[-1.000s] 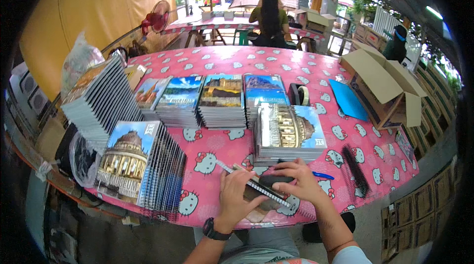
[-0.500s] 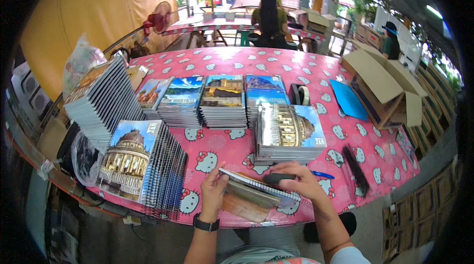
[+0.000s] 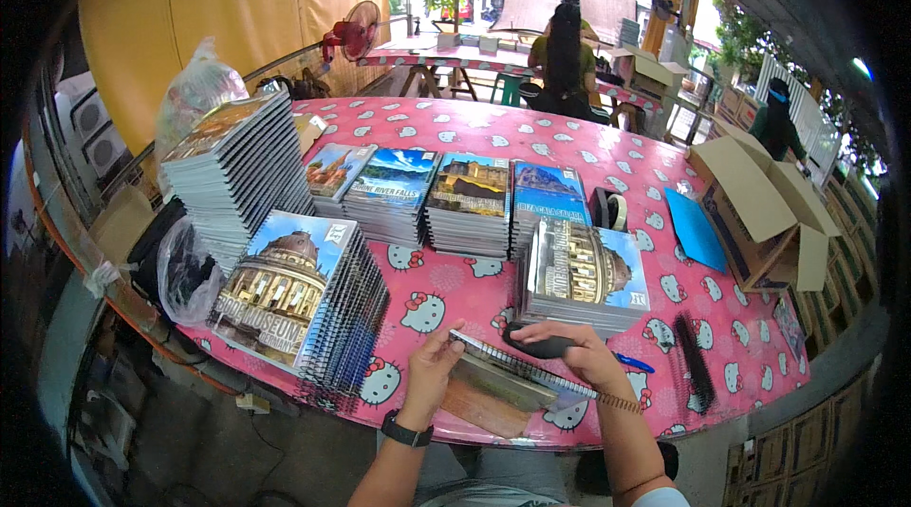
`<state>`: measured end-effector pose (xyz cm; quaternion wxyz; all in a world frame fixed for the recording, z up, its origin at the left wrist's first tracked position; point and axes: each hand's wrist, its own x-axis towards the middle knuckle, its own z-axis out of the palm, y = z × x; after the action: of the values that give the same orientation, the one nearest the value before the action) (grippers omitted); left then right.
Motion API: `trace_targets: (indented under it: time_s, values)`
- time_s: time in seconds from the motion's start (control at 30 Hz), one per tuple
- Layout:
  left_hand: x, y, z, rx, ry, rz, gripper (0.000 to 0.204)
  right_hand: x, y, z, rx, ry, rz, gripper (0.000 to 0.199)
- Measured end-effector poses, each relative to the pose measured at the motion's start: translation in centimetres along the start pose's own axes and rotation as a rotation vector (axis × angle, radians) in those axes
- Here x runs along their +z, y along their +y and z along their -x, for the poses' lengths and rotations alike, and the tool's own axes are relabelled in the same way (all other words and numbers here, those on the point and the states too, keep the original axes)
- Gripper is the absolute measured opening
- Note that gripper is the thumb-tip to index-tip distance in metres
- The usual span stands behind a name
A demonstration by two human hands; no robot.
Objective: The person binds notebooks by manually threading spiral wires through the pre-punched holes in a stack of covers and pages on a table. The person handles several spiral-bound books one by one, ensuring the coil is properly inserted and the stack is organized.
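Observation:
A spiral-bound notebook (image 3: 493,398) is tilted over the near edge of the table, its coil edge upward. My left hand (image 3: 432,379) is closed on its left end, thumb by the top of the coil. At the right end a length of brownish wire coil (image 3: 619,402) sticks out past the pages, close to my right wrist. Fingers of my right hand (image 3: 584,355) wrap round a black rounded tool (image 3: 536,344) just above the notebook's coil edge; whether it touches the coil I cannot tell. A stack of notebooks (image 3: 584,265) with a domed building on the cover lies beyond my right hand.
Tall stacks of spiral notebooks (image 3: 285,289) stand at the left, with several shorter stacks (image 3: 470,203) behind. A blue pen (image 3: 634,363), a bundle of dark coils (image 3: 695,360), a blue sheet (image 3: 696,227) and an open carton (image 3: 759,203) are at the right. Two people are farther off.
The whole view has shifted, moving the scene rightward. The black tool has moved left along the notebook's coil edge. Loose coil now shows beyond the notebook's right end.

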<state>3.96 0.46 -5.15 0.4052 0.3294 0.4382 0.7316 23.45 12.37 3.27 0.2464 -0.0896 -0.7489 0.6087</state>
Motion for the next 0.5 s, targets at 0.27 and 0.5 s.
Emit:
trace_targets:
  time_s: [0.27, 0.5]
  values:
    - [1.6, 2.3, -0.5, 0.244, 0.017, -0.180, 0.041, 0.9, -0.5, -1.6, 0.055, -0.003, -0.072, 0.046]
    - [1.2, 1.3, -0.3, 0.194, 0.002, -0.171, 0.040, 0.7, 1.1, -1.7, 0.041, -0.092, -0.226, 0.046]
